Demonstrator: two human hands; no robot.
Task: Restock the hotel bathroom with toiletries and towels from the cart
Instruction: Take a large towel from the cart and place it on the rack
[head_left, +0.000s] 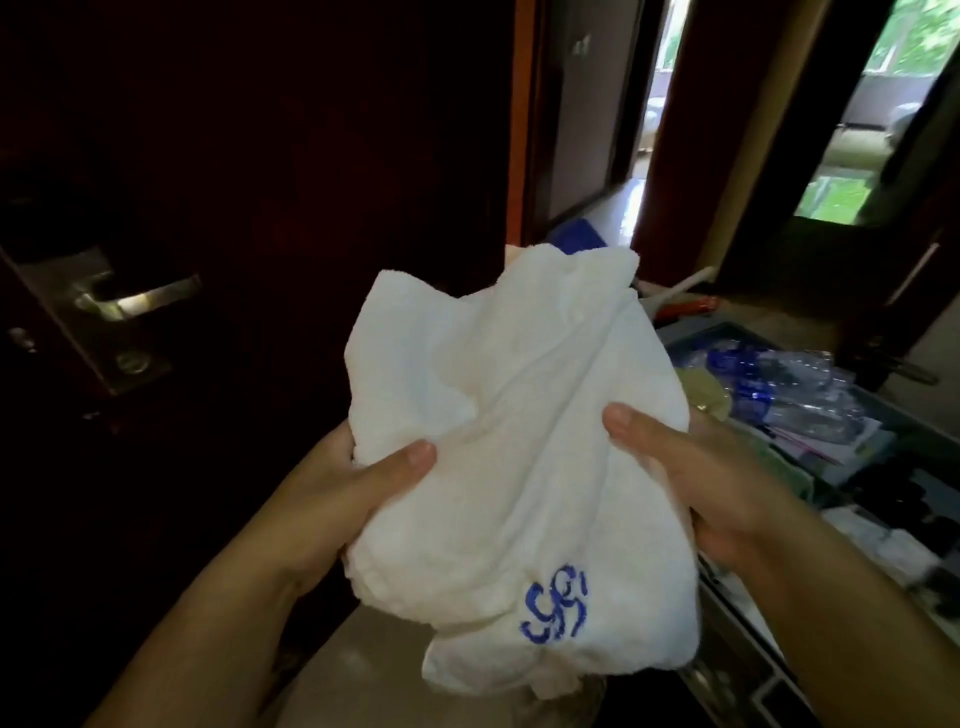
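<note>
A dark wooden door with a brushed metal handle fills my left; the cart sits to my right, its tray heaped with clear plastic bottles. I see both forearms reaching forward, palms turned inward. My left hand and right hand grip a crumpled white towel between them, thumbs pressed on top, fingers hidden beneath. The terry cloth is soft and creased, with blue stitched lettering near its lower edge.
</note>
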